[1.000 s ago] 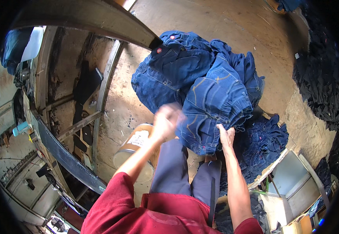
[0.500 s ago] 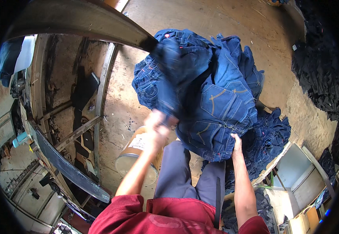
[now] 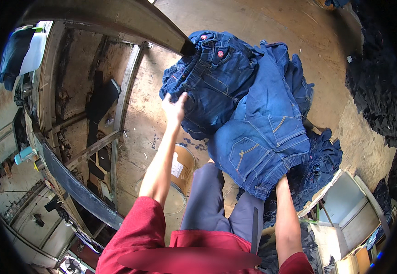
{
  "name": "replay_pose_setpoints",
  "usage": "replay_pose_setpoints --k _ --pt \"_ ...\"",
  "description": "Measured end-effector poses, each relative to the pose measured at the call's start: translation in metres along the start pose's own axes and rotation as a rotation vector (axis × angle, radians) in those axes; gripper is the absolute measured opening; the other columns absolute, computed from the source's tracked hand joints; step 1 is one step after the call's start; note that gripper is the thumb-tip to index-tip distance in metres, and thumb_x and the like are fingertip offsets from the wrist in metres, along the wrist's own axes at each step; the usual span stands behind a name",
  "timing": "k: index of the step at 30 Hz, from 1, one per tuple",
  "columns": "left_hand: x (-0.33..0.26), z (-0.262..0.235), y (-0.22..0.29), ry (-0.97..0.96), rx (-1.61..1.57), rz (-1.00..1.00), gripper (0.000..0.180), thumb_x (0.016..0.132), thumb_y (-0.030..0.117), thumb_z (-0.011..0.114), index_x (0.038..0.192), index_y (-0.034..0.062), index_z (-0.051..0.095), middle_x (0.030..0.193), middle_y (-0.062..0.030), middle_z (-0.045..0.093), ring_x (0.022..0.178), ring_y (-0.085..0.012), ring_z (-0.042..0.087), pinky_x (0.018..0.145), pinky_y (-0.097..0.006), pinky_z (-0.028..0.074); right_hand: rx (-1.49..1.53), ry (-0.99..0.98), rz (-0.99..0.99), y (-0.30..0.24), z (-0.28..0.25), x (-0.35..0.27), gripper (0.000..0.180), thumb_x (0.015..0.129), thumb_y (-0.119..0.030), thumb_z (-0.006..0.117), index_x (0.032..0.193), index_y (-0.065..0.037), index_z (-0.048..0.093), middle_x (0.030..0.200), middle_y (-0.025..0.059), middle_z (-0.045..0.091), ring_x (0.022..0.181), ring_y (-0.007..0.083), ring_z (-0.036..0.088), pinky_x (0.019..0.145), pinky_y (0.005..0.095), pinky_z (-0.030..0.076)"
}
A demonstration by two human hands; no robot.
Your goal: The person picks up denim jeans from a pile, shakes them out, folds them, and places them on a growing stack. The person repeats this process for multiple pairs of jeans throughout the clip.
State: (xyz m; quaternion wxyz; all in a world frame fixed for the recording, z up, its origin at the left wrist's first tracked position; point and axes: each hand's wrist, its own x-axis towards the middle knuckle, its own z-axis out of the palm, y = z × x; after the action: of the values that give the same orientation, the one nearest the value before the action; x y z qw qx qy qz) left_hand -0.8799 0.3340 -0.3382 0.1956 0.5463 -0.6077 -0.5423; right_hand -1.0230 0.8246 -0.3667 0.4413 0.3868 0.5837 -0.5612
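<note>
A heap of blue elastic-waist jeans (image 3: 253, 123) lies before my knees. At the near right end of the heap, my right hand (image 3: 282, 182) holds a pair by its waistband, with its fingers hidden under the denim. The back pockets of this pair, stitched in yellow, face up. My left hand (image 3: 174, 108) is at the left edge of the heap, against the darker gathered waist of another pair (image 3: 194, 75). Its thumb and fingers are spread apart there. Small red patches show on the far jeans.
A brown drum (image 3: 184, 162) with a pale label lies left of my legs. Overhead at left runs a dark beam (image 3: 130, 23), above a wooden frame (image 3: 125, 100). Black cloth (image 3: 374, 91) is piled at the far right. More denim (image 3: 321, 155) lies beside my right forearm.
My left hand has moved forward and left. The dark jeans that were blurred beside it now lie spread on the heap. My right hand's thumb, seen before on the waistband, is now hidden.
</note>
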Motion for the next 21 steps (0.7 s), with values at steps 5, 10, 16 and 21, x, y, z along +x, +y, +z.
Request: replay_pose_setpoints --k 5,10,16,21 --pt "-0.148 0.037 0.086 -0.984 0.283 0.643 0.042 0.078 0.033 0.091 0.112 0.0116 0.081 0.099 -0.0129 0.073 0.102 -0.0333 0.069 0.095 -0.044 0.053 0.005 -0.005 -0.004 -0.005 0.002 0.0 0.042 0.094 -0.032 0.07 0.125 -0.003 0.066 0.116 0.0092 0.07 0.104 0.0258 0.069 0.092 0.0413 0.057" --pt "-0.046 0.015 0.036 -0.112 0.544 0.59 0.056 0.085 0.041 0.085 0.127 0.0055 0.072 0.128 -0.0179 0.071 0.12 -0.0374 0.065 0.107 -0.05 0.047 0.006 -0.019 -0.009 -0.004 0.002 0.004 0.044 0.095 -0.032 0.07 0.127 -0.003 0.066 0.117 0.0089 0.07 0.104 0.0254 0.069 0.093 0.0411 0.057" --pt "0.079 -0.035 -0.052 0.133 0.524 -0.097 0.139 0.068 0.057 0.096 0.161 -0.0138 0.021 0.165 -0.0354 0.032 0.155 -0.0411 0.034 0.128 -0.045 0.028 0.01 -0.046 -0.017 0.001 -0.006 0.008 0.045 0.095 -0.032 0.071 0.13 -0.003 0.065 0.117 0.0087 0.07 0.105 0.025 0.069 0.093 0.0408 0.057" --pt "-0.042 -0.001 0.029 -0.117 0.207 -0.026 0.05 0.084 0.03 0.09 0.118 -0.0023 0.075 0.1 -0.0107 0.078 0.093 -0.0268 0.072 0.086 -0.039 0.056 0.023 -0.095 -0.035 0.001 -0.01 0.024 0.046 0.095 -0.032 0.071 0.132 -0.004 0.064 0.118 0.0085 0.069 0.106 0.0246 0.069 0.093 0.0406 0.056"
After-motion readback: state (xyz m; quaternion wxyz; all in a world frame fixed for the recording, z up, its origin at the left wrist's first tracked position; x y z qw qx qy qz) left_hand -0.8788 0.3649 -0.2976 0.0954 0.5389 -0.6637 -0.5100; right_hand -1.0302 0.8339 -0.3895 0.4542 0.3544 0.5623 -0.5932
